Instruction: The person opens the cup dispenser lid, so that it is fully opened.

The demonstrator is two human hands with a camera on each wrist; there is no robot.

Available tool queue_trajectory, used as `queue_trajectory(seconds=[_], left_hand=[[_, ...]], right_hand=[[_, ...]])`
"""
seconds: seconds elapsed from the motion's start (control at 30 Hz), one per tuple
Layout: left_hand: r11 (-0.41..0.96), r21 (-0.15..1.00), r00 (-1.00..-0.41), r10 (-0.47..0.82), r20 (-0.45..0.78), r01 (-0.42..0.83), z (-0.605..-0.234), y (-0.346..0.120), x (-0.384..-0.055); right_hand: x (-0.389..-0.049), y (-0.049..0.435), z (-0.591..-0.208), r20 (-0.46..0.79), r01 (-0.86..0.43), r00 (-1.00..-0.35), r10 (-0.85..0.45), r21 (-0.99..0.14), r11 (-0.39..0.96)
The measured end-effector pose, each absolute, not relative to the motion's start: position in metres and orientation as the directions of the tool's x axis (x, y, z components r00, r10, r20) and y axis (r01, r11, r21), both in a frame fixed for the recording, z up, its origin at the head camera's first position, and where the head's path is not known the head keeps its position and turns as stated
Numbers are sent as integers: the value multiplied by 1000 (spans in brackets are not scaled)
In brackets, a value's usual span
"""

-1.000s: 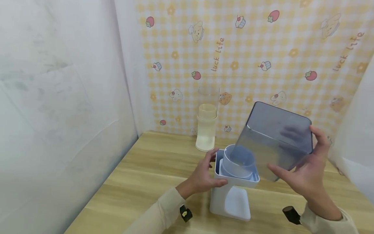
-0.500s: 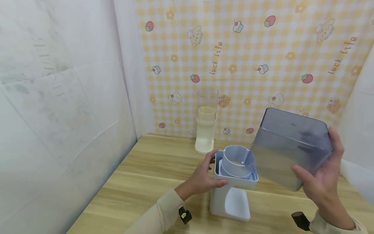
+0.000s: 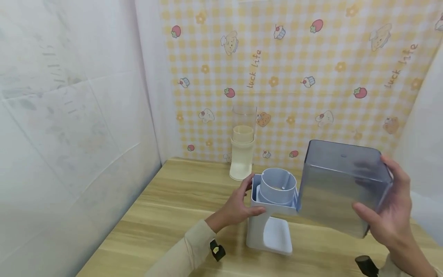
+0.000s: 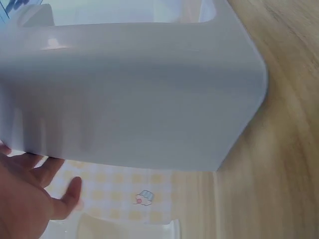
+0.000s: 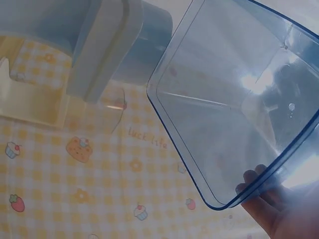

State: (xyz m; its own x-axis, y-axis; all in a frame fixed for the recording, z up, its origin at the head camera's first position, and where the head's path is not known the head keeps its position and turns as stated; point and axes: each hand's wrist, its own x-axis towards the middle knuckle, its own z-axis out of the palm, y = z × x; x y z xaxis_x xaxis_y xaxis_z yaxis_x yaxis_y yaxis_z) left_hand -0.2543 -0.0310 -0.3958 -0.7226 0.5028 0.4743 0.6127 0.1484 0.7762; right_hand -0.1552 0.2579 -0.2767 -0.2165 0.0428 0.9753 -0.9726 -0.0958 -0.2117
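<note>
A light grey-blue dispenser base [image 3: 257, 227], with a round collar [image 3: 279, 188] in its square top and a tray-like foot [image 3: 278, 235], stands upright in front of me. My left hand [image 3: 239, 206] grips the left side of its top, thumb on the near face. In the left wrist view that hand [image 4: 35, 199] is by the base's pale wall [image 4: 134, 109]. A see-through smoky-blue square container [image 3: 340, 188] is tilted, bottom up, just right of the base. My right hand [image 3: 392, 209] holds it by its right side. Its open mouth shows in the right wrist view.
Behind the base, near the patterned cloth [image 3: 287, 57], stands a cream dispenser [image 3: 242, 157] with a clear cylinder on top. White cloth [image 3: 69, 134] hangs at the left. The wooden table [image 3: 155, 223] lies beneath everything.
My right hand has carried the container rightward and down, off its overlap with the collar, and its tilt has lessened. My left hand keeps its grip on the base, which hardly shifts.
</note>
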Motion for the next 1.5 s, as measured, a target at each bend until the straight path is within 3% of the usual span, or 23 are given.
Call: queue_trajectory(seconds=[0.2,0.33,0.43,0.57,0.67,0.9,1.13,1.37,1.5], left_hand=[[131,755,-708,477,521,643,-396,-33,-260],[117,762,-706,486,515,637,-397,-33,-262],[120,762,-707,487,513,636,-397,-33,-265],[125,759,-707,484,516,639,-400,-34,-268],[128,768,-714,487,502,627,-404,-35,-268],[170,753,-730,452,514,636,-402,-38,-270],[206,653,-671,405,621,729,-400,-41,-276],[230,596,-636,370,677,769,-401,-40,-279],[224,571,-612,360,704,790,-400,-40,-280]], right_hand=[[-150,261,-278,971,-970,-238,28,-239,46],[-149,275,-287,953,-942,-302,-12,-297,155],[-150,284,-295,926,-921,-372,-62,-361,144],[-148,292,-303,886,-868,-447,-123,-396,301],[-148,293,-306,873,-833,-461,-157,-365,416],[-151,293,-306,876,-834,-453,-168,-349,427],[-145,292,-304,862,-806,-483,-155,-369,462],[-139,294,-312,780,-726,-616,-114,-505,467],[-140,296,-316,771,-758,-622,-139,-547,354]])
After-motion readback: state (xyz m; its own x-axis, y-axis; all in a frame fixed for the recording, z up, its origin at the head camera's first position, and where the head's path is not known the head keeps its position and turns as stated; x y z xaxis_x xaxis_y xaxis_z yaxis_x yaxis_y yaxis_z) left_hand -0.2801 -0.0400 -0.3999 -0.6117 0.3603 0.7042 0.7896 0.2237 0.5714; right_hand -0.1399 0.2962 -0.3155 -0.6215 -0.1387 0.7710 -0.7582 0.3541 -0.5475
